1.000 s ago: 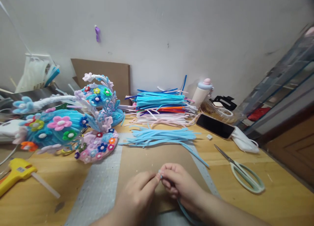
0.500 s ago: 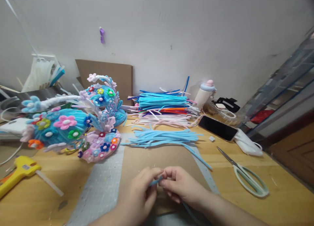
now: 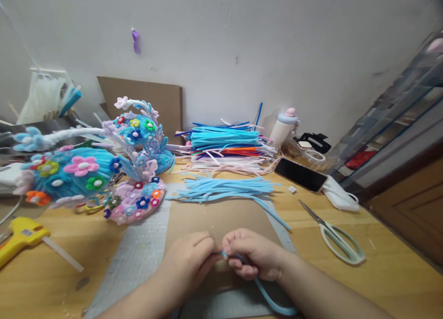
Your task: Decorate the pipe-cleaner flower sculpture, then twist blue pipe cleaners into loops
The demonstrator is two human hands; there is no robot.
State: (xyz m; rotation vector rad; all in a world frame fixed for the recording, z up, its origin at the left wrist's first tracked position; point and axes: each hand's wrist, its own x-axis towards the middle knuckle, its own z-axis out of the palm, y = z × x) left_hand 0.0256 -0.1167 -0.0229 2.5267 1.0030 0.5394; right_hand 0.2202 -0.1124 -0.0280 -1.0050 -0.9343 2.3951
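A light blue pipe cleaner [image 3: 265,292] runs out below my right hand [image 3: 254,254] and curves towards the bottom edge. My right fingers are closed on it near one end. My left hand [image 3: 192,259] meets that end with thumb and fingertips pinched together, so both hands touch at the small blue tip. The left palm is hidden from view. Beneath my hands lies a brown cardboard sheet [image 3: 214,217] on a grey cutting mat [image 3: 128,259]. Just beyond it rests a loose bundle of light blue pipe cleaners [image 3: 224,189].
Flower-covered pipe-cleaner crafts [image 3: 86,171] stand at left, behind a yellow glue gun [image 3: 26,236]. Scissors [image 3: 341,243], a phone [image 3: 301,174] and a white bottle [image 3: 284,129] are at right. A stack of coloured pipe cleaners [image 3: 224,143] lies at the back, before cardboard [image 3: 148,106].
My hands have shifted their grip, the left turning more knuckles-up, and less blue shows between them. More of the pipe cleaner's tail shows below my right hand. The view has shifted slightly.
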